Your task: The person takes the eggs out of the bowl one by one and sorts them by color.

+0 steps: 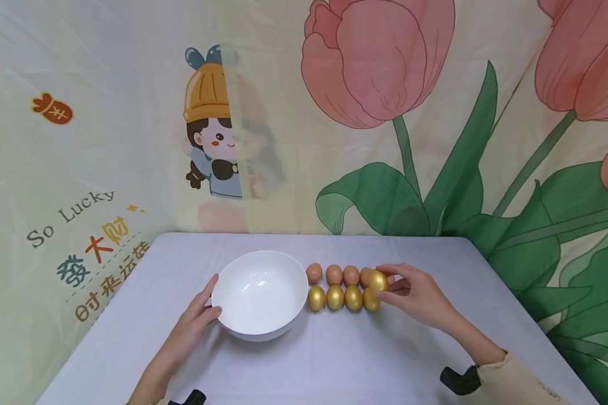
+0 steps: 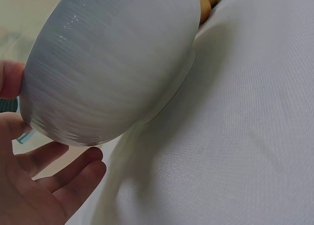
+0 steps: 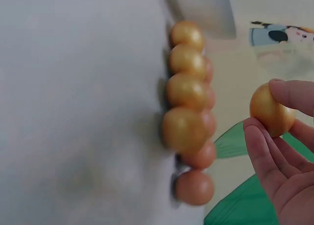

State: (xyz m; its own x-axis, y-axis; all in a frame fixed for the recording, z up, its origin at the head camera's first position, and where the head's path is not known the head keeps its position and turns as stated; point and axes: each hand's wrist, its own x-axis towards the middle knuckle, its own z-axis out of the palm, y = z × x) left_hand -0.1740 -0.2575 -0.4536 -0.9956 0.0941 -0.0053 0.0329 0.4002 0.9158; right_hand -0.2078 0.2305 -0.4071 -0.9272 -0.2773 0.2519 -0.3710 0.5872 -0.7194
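A white bowl (image 1: 258,298) stands on the table, its inside bare. My left hand (image 1: 190,326) holds the bowl's left rim between thumb and fingers; in the left wrist view other fingers (image 2: 81,178) spread below its outer wall (image 2: 113,63). With thumb and fingertips, my right hand (image 1: 420,295) pinches a gold egg (image 1: 378,280), raised above the right end of the egg rows. Several gold eggs (image 1: 335,297) line up in front of a row of brown eggs (image 1: 334,275), right beside the bowl. The held egg (image 3: 270,110) partly covers the rows' end in the head view.
A white cloth (image 1: 324,365) covers the table. Behind it hangs a printed curtain (image 1: 278,185) with tulips and a cartoon figure. Black devices show at both wrists, one by the right sleeve (image 1: 517,382).
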